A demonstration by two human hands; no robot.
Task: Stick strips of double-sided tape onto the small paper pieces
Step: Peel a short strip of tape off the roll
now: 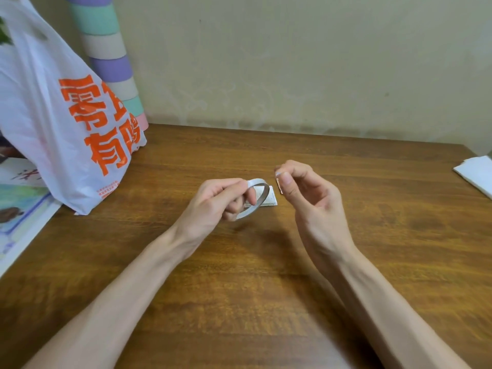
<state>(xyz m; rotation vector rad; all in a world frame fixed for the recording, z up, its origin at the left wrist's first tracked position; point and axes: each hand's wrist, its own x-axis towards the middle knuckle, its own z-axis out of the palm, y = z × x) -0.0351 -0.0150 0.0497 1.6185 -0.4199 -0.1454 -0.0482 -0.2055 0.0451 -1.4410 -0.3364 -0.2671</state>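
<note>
Tape roll is gripped in left hand, above paper stack lying on desk. Thin piece, edge-on, is pinched between right hand thumb and forefinger.

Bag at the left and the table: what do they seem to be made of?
The bag looks like thin white plastic film, glossy, with creases and orange print. The table looks like wood or wood-look laminate: brown grain lines, slight sheen.

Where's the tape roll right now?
Head view, centre: left hand grips the tape roll just above the paper stack, left of the right hand pinching a small piece.
</note>
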